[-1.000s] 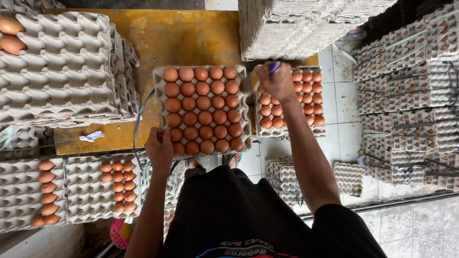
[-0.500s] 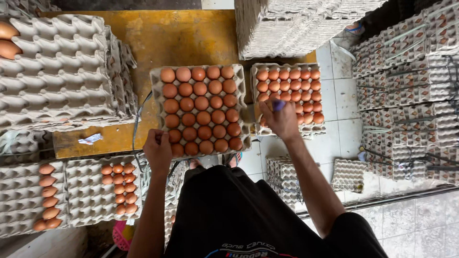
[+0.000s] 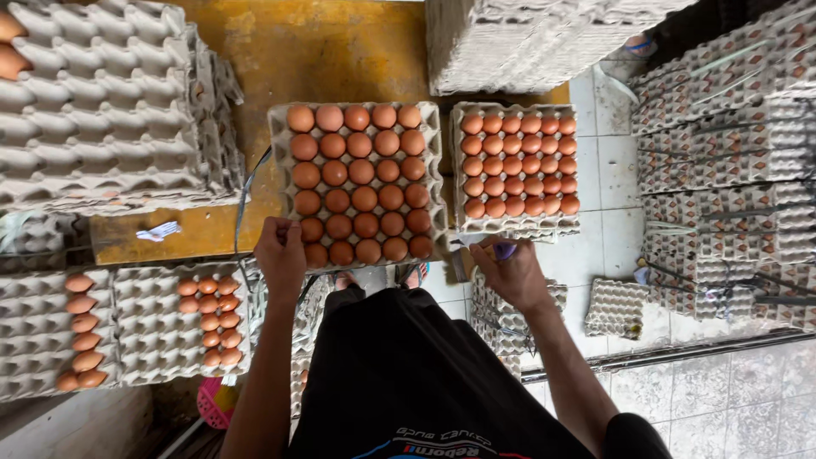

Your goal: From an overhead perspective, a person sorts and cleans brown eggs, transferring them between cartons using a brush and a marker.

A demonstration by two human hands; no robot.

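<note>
Since the earlier frame the right hand [image 3: 510,274] has come down from the second tray and now sits curled at the near right corner of the full egg tray [image 3: 357,180], closed around a small purple object [image 3: 505,250]; whether it also grips the tray edge cannot be told. The left hand [image 3: 280,253] stays clamped on the tray's near left corner. That tray, packed with brown eggs, rests at the edge of a yellow surface [image 3: 323,51]. Just to its right lies another filled tray [image 3: 516,166]. Stacks of empty grey trays [image 3: 102,110] stand at the left, and partly filled trays [image 3: 127,327] lie below them.
</note>
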